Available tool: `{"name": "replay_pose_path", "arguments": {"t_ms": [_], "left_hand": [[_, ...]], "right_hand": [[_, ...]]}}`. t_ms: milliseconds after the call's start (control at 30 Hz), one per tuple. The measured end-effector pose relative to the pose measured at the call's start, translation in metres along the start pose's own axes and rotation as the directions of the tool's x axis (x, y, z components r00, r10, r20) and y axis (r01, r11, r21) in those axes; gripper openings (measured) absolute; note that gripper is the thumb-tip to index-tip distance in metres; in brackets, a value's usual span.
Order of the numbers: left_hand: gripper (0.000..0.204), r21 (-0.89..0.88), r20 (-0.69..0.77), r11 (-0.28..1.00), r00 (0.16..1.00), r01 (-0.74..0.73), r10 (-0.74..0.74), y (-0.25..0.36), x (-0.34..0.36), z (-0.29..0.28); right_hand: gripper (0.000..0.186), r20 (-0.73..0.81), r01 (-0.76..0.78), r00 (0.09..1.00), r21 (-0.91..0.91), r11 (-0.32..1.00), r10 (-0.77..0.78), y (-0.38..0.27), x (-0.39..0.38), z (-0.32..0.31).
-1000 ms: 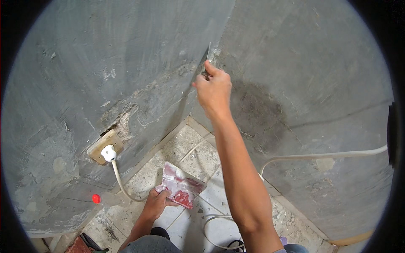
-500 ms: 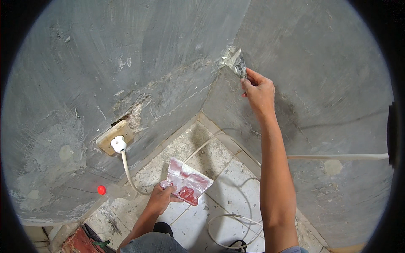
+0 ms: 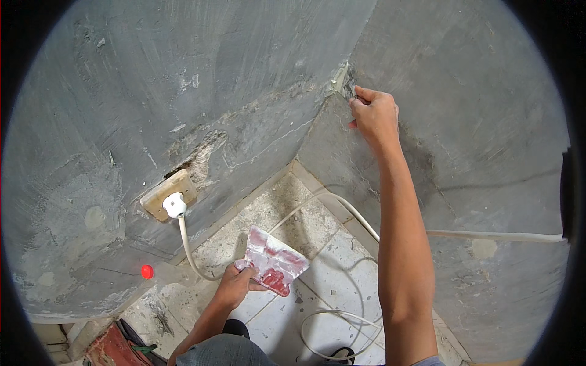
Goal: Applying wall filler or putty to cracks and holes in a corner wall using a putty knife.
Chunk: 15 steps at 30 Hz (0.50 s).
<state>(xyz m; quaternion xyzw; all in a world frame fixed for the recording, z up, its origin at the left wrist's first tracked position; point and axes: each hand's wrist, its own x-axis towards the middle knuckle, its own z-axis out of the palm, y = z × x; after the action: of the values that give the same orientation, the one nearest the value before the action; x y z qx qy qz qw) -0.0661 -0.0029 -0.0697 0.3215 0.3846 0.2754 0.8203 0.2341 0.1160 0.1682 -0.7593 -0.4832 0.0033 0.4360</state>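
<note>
My right hand (image 3: 375, 116) is closed on a small putty knife (image 3: 349, 84), its blade against a rough, chipped patch in the wall corner (image 3: 339, 78), with light filler there. My fingers hide much of the knife. Low in the middle, my left hand (image 3: 235, 283) grips a red plastic scraper plate (image 3: 276, 265) smeared with white residue, held above the tiled floor.
A worn socket (image 3: 157, 201) with white plug (image 3: 174, 205) sits in the damaged left wall; its cord (image 3: 186, 247) loops across dusty tiles (image 3: 323, 256). Nearby are a red cap (image 3: 147, 271) and, lower left, a red container (image 3: 113, 344). A dark object (image 3: 566, 195) is at the right edge.
My right hand has moved right from the left wall face into the corner, then slightly up, turning the knife. My left hand and plate have shifted a little in view.
</note>
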Motion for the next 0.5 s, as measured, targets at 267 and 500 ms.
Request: {"name": "replay_pose_path", "arguments": {"t_ms": [267, 500], "left_hand": [[0.020, -0.033, 0.008, 0.999, 1.000, 0.020, -0.020, -0.006, 0.002, -0.001], [0.021, 0.030, 0.013, 0.999, 0.999, 0.038, -0.039, -0.002, 0.002, 0.009]], "right_hand": [[0.034, 0.030, -0.048, 0.999, 0.151, 0.987, 0.044, -0.005, -0.003, 0.000], [0.033, 0.092, -0.002, 0.996, 0.250, 0.968, -0.021, 0.014, 0.000, -0.010]]}}
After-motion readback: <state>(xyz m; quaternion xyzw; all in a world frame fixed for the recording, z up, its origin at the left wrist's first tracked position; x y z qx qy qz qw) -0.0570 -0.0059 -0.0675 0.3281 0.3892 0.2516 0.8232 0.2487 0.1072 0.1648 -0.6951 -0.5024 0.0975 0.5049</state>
